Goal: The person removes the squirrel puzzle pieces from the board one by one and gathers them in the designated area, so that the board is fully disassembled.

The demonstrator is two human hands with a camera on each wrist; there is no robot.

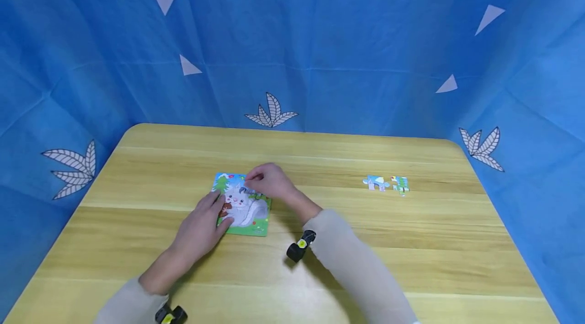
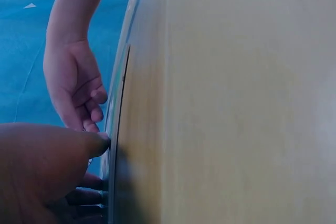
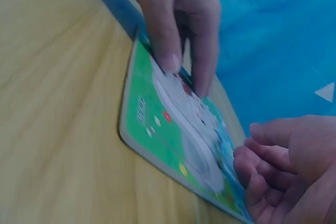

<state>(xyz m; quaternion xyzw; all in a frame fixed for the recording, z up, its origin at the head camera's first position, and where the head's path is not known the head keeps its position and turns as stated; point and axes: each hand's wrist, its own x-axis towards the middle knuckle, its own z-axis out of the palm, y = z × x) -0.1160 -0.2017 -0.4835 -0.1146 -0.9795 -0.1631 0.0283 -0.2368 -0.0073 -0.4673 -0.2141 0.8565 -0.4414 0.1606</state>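
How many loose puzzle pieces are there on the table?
2 that I can see: one piece is to the right of the right hand; another piece is just right of that. Some may be hidden under that hand or the left hand.

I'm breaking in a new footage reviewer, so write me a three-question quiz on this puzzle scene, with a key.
1. Multiple choice: in the head view, where do the loose pieces lie relative to the puzzle board?
A) To its left
B) To its right
C) On top of it

2. True or false: the right hand is touching the loose pieces.

3. Fill in: the printed strip along the board's edge nearest the person is coloured ____.

Key:
1. B
2. False; it is over at the board's far right part, well apart from them.
3. Green
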